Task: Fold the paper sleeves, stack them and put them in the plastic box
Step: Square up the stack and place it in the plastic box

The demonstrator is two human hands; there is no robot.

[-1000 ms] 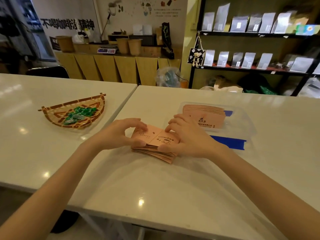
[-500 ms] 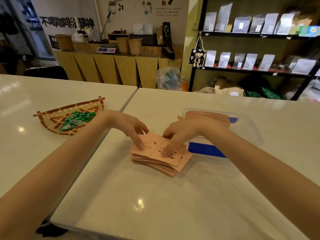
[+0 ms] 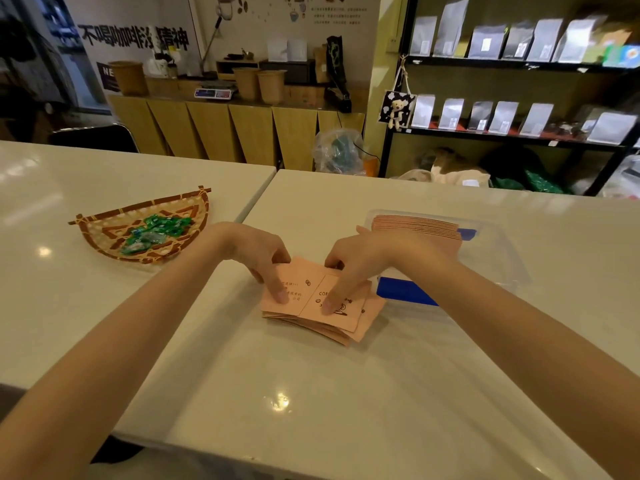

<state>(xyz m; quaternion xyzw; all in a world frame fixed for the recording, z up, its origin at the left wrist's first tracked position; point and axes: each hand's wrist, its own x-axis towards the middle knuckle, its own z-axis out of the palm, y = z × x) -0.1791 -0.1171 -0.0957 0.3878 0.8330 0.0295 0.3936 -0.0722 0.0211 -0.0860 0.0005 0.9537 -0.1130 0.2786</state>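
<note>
Over on the far left we've got a woven basket (image 3: 104,233) with green wrapped candies (image 3: 156,230) sitting on the left table, well apart from where we're working. Moving right, our left hand (image 3: 258,252) is curled downward with the fingers bent, one fingertip pressing flat on the left half of the top paper sleeve (image 3: 313,296), and the thumb tucked at its far edge, so it's pinning the sleeve more than gripping it. That top sleeve lies right under both hands, printed side up, with a crease line running down its middle. It sits on a loose, fanned stack of pink sleeves (image 3: 360,327) on the white table (image 3: 311,393), with the lower ones poking out to the right and near side. Our right hand (image 3: 360,261) comes in from the right, fingers bent down, one fingertip pressing the right half of the same sleeve near the little printed logo; again pressing, not clenched around anything. Just right of the stack, touching or nearly so, is the clear plastic box (image 3: 502,258) with a blue strip (image 3: 405,292) along its near edge. Inside it, at the far end behind our right hand, lies a neat pile of folded sleeves (image 3: 415,225).
</note>
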